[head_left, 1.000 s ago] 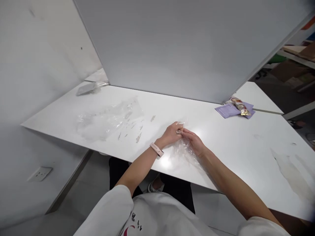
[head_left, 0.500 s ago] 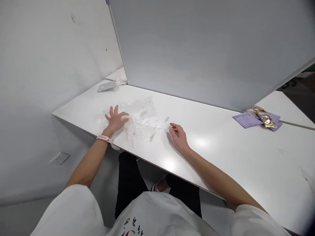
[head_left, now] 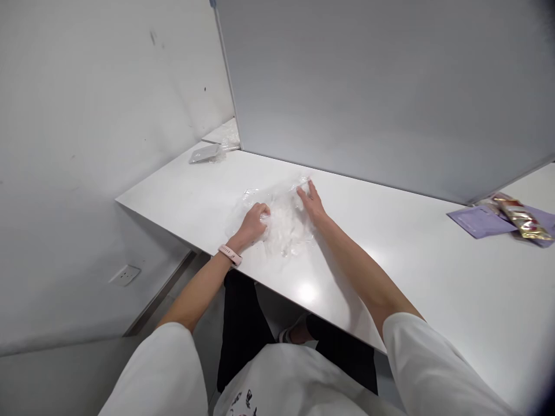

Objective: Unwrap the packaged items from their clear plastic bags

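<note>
A crumpled sheet of clear plastic film [head_left: 286, 228] lies bunched on the white table between my two hands. My left hand [head_left: 254, 224] is closed, its fingers curled into the left part of the film. At the film's far right edge is my right hand [head_left: 313, 203], with a bit of film between the thumb and fingers. Those fingers are curved round the film, not pressed into a fist. Folds and glare blur where the film's edges run.
At the far left corner lies a clear plastic packet [head_left: 206, 153]. Purple sachets [head_left: 479, 222] and a gold foil sachet [head_left: 524, 218] are piled at the right. A grey partition [head_left: 347, 98] rises along the table's back edge, and a white wall [head_left: 108, 115] stands left.
The spread film is now gathered into a bunch. My left hand went from spread fingers to a closed grip; my right hand reached farther back onto the film. The view turned slightly left.
</note>
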Demonstrator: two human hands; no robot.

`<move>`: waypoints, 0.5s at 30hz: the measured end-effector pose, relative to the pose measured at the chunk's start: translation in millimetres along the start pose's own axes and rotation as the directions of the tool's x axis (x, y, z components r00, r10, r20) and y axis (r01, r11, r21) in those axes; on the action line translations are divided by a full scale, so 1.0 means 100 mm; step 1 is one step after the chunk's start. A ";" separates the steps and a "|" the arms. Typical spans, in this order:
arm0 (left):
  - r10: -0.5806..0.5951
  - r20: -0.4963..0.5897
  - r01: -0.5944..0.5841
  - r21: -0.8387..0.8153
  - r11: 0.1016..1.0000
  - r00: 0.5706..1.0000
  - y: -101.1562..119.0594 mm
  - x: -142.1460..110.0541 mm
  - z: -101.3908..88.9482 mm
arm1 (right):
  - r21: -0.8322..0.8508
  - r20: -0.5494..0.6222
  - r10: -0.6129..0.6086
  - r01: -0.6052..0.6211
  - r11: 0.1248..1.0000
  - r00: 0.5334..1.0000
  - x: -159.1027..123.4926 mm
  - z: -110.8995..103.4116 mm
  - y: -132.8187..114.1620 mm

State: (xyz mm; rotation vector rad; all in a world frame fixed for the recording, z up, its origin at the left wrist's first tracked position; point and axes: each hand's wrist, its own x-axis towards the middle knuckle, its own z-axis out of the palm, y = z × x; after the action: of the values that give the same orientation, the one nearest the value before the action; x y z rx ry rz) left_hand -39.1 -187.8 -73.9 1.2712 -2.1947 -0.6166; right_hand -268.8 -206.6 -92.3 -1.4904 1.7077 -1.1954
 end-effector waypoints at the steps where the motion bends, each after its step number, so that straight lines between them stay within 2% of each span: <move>1: 0.009 -0.042 -0.011 -0.048 0.999 0.999 0.02 0.00 0.03 | 0.078 0.072 0.003 -0.009 0.997 0.997 -0.01 0.03 -0.03; 3: 0.012 -0.062 -0.019 -0.115 0.993 0.998 0.07 0.04 0.07 | 0.254 0.216 0.026 -0.082 0.964 0.976 -0.11 0.11 -0.11; 6: -0.025 0.062 0.034 -0.139 0.990 0.998 0.13 0.12 0.09 | 0.391 0.386 -0.029 -0.136 0.910 0.922 -0.36 0.18 -0.23; 8: -0.027 0.134 0.046 -0.143 0.989 0.991 0.18 0.15 0.09 | 0.428 0.457 -0.052 -0.168 0.888 0.888 -0.52 0.15 -0.29; 10: -0.009 0.140 0.034 -0.180 0.983 0.990 0.22 0.11 0.08 | 0.387 0.509 -0.094 -0.130 0.913 0.856 -0.62 0.05 -0.36; 11: -0.011 0.118 0.036 -0.215 0.976 0.993 0.23 0.07 0.08 | 0.339 0.510 -0.127 -0.063 0.939 0.850 -0.65 -0.02 -0.41; 12: -0.028 0.087 0.050 -0.267 0.962 0.996 0.25 0.03 0.09 | 0.283 0.473 -0.168 0.032 0.959 0.865 -0.67 -0.11 -0.47; 14: -0.100 0.023 0.100 -0.414 0.905 0.995 0.29 -0.07 0.11 | 0.182 0.282 -0.265 0.220 0.958 0.922 -0.67 -0.29 -0.61; 15: -0.137 -0.010 0.114 -0.493 0.862 0.991 0.31 -0.11 0.12 | 0.165 0.162 -0.300 0.274 0.947 0.940 -0.66 -0.37 -0.69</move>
State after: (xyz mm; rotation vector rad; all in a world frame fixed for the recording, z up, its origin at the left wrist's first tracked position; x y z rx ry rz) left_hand -62.6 -162.2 -66.2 1.1368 -1.7608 -1.1067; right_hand -255.2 -131.8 -24.0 -1.7464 1.2870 -1.2497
